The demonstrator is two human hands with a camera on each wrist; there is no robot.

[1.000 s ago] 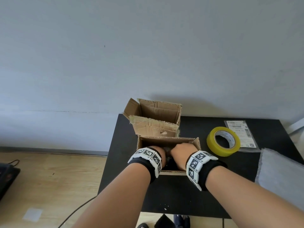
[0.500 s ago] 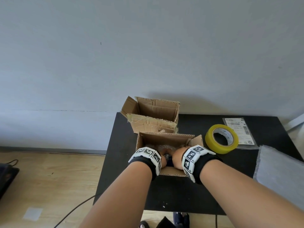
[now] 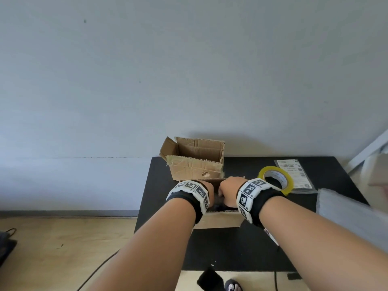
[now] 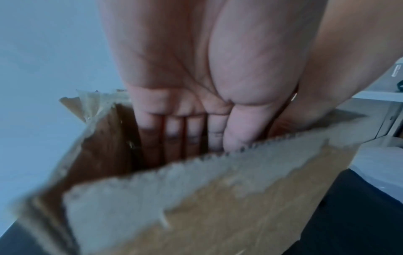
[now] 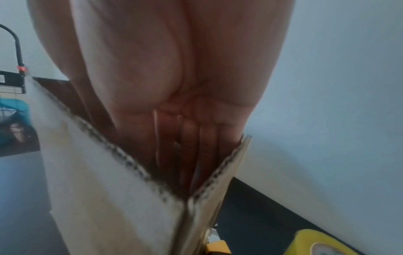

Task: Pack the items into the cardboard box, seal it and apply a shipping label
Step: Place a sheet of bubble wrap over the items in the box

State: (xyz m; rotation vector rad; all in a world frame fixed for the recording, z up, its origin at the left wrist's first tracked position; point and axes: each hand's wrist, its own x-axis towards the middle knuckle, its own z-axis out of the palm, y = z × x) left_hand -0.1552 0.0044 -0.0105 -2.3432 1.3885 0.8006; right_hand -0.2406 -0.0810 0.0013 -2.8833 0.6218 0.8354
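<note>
A small open cardboard box stands on the black table just in front of me. Both hands reach down into it. My left hand goes in at the left side; in the left wrist view its fingers run straight down behind the box's near wall, with the tips hidden. My right hand goes in at the right side, its fingers also straight and pointing down into the box's corner. What the fingertips touch is hidden.
A second, empty open cardboard box stands right behind the first, by the wall. A yellow tape roll and a shipping label in a clear sleeve lie at the back right. A grey padded sheet covers the table's right side.
My right hand has drawn back from the box's far side and gone down inside next to the left hand. Both hands now sit lower in the box.
</note>
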